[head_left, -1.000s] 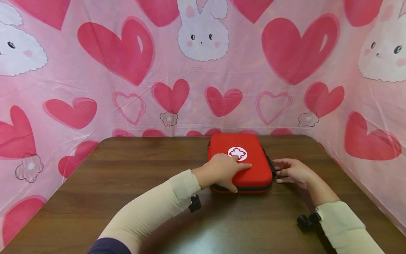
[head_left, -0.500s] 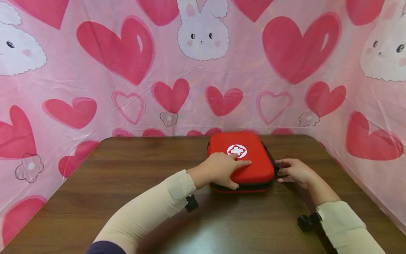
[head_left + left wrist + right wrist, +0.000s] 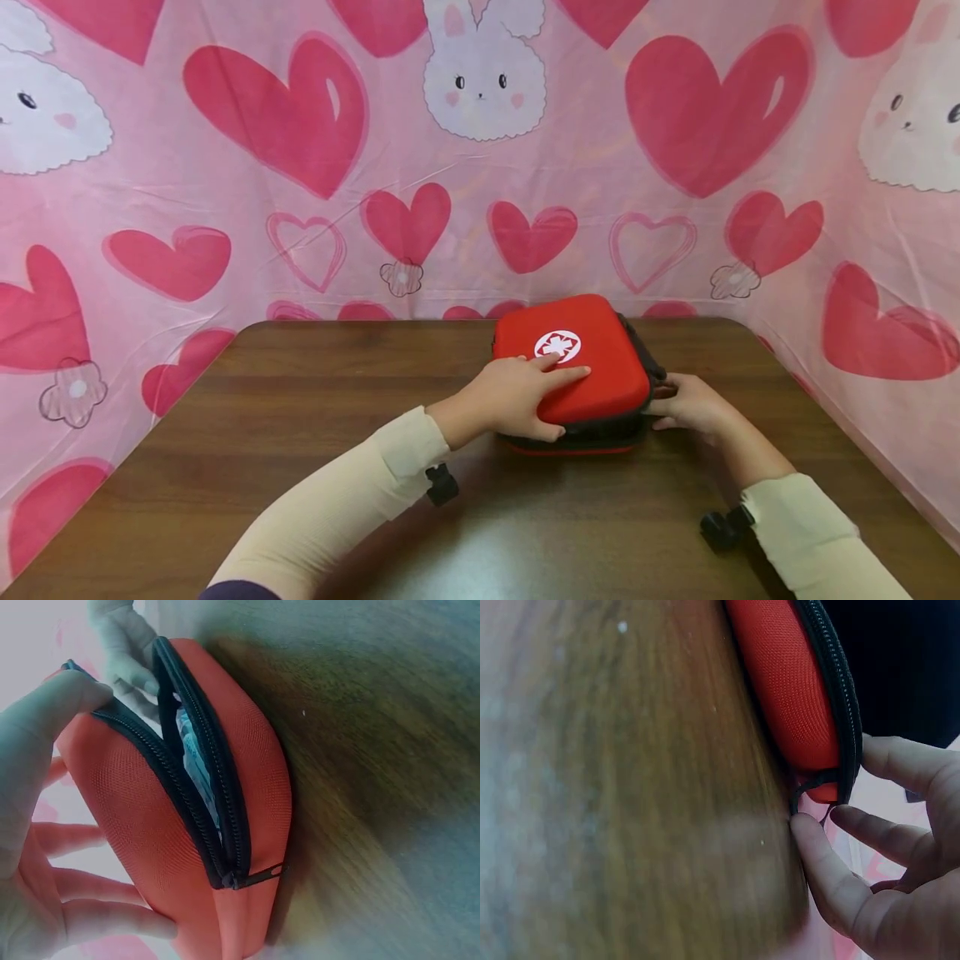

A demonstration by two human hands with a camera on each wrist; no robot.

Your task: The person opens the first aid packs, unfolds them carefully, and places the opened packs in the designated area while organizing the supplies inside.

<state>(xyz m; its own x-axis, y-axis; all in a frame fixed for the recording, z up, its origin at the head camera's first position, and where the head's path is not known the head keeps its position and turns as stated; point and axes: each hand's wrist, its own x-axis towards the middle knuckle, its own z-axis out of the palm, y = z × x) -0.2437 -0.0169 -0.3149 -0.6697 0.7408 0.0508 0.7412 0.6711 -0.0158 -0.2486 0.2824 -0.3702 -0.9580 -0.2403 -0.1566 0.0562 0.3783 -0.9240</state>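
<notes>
A red first aid kit (image 3: 592, 321) with a white cross emblem lies on the table, its front half unzipped and its lid tilted up. My left hand (image 3: 517, 396) grips that lid, fingers spread over the top and thumb hooked at the zipper edge. Through the gap in the left wrist view, pale bluish packaging (image 3: 193, 754) shows inside. A zipper pull (image 3: 261, 877) hangs where the opening ends. At the kit's right side, my right hand (image 3: 697, 407) pinches a thin black strap (image 3: 817, 780), one finger touching the zipper rim.
The brown wooden table (image 3: 360, 358) runs back to a pink cloth backdrop (image 3: 465, 175) printed with hearts and rabbits. The kit sits near the table's far edge, right of centre. Black wrist cameras (image 3: 723, 527) hang below both wrists.
The lid has risen and tilted, widening the gap along the front and right side. My left hand has moved slightly left and up with it; my right hand stays beside the kit.
</notes>
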